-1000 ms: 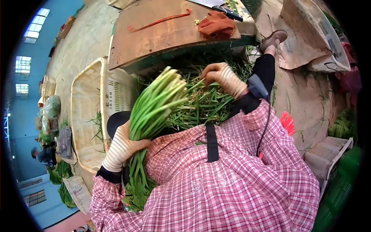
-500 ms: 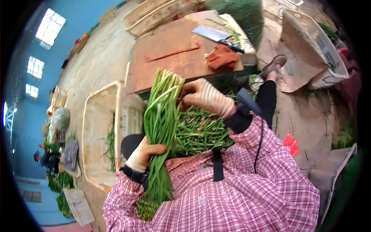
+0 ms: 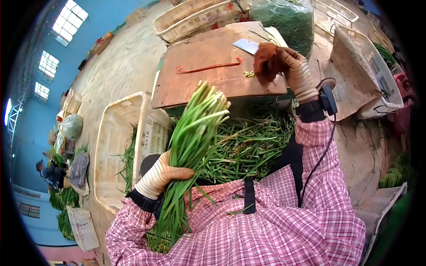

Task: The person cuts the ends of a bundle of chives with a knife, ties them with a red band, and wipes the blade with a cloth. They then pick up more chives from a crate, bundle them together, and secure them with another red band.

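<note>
My left hand (image 3: 160, 175) is wrapped round a bunch of long green chives (image 3: 195, 126), pale cut ends up and leaves hanging over my lap. My right hand (image 3: 299, 75), also gloved, grips a rust-red cloth (image 3: 267, 63) above the right side of the wooden board (image 3: 177, 91). Partly hidden behind the cloth is a cleaver (image 3: 245, 45); only part of its blade shows. A thin red tie (image 3: 208, 68) lies across the board. Small pale cut ends (image 3: 249, 74) are beside the cloth.
Loose green leaves (image 3: 253, 146) are heaped below the board. A white crate (image 3: 102, 155) stands at the left, another crate (image 3: 199, 22) behind the board. A bag of greens (image 3: 284, 26) is at the back. Another person (image 3: 52, 174) is far left.
My right hand has left the bunch, moved up and right, and taken hold of the red cloth, lifting it from the board. My left hand still holds the chives, now tilted right.
</note>
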Demonstrator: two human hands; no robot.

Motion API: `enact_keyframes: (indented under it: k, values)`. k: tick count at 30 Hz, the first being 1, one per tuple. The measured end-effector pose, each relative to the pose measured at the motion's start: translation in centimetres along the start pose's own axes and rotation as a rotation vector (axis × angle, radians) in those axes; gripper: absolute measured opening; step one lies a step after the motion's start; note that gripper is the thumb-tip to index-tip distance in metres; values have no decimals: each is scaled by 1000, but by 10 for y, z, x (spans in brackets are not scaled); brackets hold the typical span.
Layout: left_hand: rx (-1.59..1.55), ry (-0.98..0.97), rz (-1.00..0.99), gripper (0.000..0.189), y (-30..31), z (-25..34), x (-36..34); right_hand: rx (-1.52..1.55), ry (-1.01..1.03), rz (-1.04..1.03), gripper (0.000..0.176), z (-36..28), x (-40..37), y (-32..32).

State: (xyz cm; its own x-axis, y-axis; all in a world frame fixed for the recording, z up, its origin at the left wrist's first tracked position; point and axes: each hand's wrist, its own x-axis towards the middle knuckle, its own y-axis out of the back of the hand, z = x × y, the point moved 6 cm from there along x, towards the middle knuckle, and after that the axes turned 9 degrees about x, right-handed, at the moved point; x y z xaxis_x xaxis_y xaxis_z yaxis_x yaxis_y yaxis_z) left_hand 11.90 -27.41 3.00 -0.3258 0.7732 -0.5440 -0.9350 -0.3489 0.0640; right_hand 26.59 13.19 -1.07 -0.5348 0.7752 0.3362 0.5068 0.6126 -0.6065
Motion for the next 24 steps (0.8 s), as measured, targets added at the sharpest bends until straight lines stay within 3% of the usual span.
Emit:
enact_keyframes:
  k: [2, 3, 5, 6, 7, 9, 12, 15, 17, 18, 21, 23, 24]
  values:
    - [72, -64, -7, 70, -13, 4, 11, -37, -57, -237, 32, -26, -30, -60]
    - [109, -98, -13, 71, -17, 5, 17, -78, -210, -297, 36, -34, -54, -99]
    - [275, -146, 22, 71, -20, 6, 24, -317, -84, -488, 42, 8, -68, -124]
    - [353, -171, 60, 72, -21, 11, 24, -389, -510, -492, 35, 19, -85, -139]
    - [428, -193, 103, 72, -20, 14, 23, -394, -299, -470, 29, 38, -78, -132]
    - [522, -157, 120, 72, -12, 17, 17, -299, -419, -374, 28, 53, -85, -126]
    - [602, -156, 135, 70, -5, 25, 2, -222, -418, -243, 26, 60, -93, -121]
    - [886, -114, 189, 71, 0, 35, -19, -171, -138, -126, 23, 59, -92, -105]
    - [847, -159, 213, 73, 14, 26, -32, 237, -338, 21, 28, 56, -87, -63]
    - [804, -145, 225, 73, 18, 21, -36, 384, -364, -67, 32, 46, -89, -71]
    - [724, -128, 201, 74, 11, 18, -35, 338, -450, -362, 49, 44, -118, -135]
    - [661, -85, 168, 76, 5, 21, -31, -343, -380, -431, 45, 61, -136, -159]
    - [605, -60, 127, 72, 2, 17, -30, -203, -437, -381, 39, 68, -136, -159]
